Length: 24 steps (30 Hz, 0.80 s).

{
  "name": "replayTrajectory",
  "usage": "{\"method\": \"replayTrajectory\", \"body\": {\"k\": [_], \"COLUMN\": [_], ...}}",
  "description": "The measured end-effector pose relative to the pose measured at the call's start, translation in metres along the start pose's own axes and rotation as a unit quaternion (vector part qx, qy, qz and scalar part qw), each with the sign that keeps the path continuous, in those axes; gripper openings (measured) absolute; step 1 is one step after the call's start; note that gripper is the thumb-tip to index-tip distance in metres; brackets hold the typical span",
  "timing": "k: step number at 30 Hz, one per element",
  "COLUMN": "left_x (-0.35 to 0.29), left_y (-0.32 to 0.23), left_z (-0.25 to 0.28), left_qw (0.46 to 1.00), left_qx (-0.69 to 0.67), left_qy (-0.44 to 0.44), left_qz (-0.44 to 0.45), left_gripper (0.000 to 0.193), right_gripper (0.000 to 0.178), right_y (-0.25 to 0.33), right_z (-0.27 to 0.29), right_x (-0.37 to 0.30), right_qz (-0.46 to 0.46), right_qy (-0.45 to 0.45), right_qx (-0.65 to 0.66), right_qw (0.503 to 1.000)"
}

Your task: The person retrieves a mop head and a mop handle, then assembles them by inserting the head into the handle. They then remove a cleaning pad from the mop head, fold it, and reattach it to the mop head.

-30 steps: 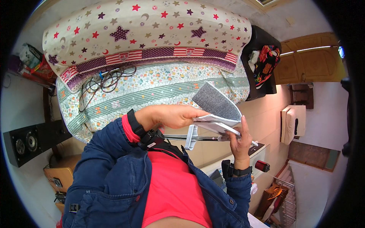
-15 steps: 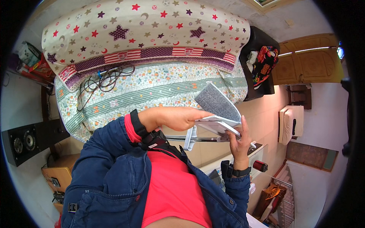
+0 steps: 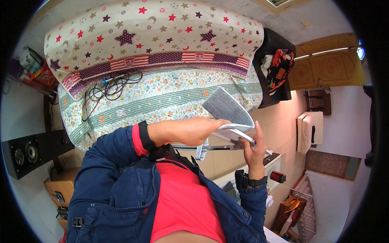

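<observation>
A grey mop pad (image 3: 229, 108) with a pale edge is bent up from the white flat mop plate (image 3: 235, 135). My left hand (image 3: 202, 130) is closed on the near left edge of the pad; its fingertips are partly hidden. My right hand (image 3: 254, 152) grips the right end of the mop plate, with thumb and fingers on either side of it. Below the plate, a metal pole (image 3: 222, 148) runs sideways, with a white plastic bracket (image 3: 201, 150) around or beside it; I cannot tell which.
A sofa under a star-patterned cover (image 3: 158, 34) and a flowered sheet (image 3: 162, 93) spans the far side. A coiled dark cable (image 3: 111, 89) lies on it. A black speaker (image 3: 30, 152) stands left. A red cylinder (image 3: 277, 176) sits right, by a white-edged table (image 3: 275, 170).
My left hand has shifted slightly right and down with the pad's edge, and the pad is bent more. My right hand has hardly moved.
</observation>
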State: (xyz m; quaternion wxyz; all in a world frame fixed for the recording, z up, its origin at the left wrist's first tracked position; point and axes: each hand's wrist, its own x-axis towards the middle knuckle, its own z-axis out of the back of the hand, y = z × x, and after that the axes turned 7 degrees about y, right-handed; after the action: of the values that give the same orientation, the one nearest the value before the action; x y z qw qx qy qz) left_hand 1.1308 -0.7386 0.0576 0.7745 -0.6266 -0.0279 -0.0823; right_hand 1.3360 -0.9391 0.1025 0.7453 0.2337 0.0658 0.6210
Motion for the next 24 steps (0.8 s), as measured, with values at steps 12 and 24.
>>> {"method": "replayTrajectory", "body": {"k": [12, 24], "left_x": [-0.004, -0.006], "left_y": [0.008, 0.017], "left_z": [-0.001, -0.017], "left_qw": [0.985, 0.976], "left_qx": [-0.134, -0.193], "left_qy": [0.024, -0.034], "left_qz": [-0.109, -0.096], "left_gripper": [0.05, 0.048], "right_gripper": [0.065, 0.065], "right_y": [-0.001, -0.001], "right_z": [0.002, 0.0], "right_x": [0.007, 0.009], "right_qz": [0.048, 0.03], "right_qy": [-0.009, -0.003], "right_qx": [0.006, 0.039], "right_qw": [0.999, 0.999]}}
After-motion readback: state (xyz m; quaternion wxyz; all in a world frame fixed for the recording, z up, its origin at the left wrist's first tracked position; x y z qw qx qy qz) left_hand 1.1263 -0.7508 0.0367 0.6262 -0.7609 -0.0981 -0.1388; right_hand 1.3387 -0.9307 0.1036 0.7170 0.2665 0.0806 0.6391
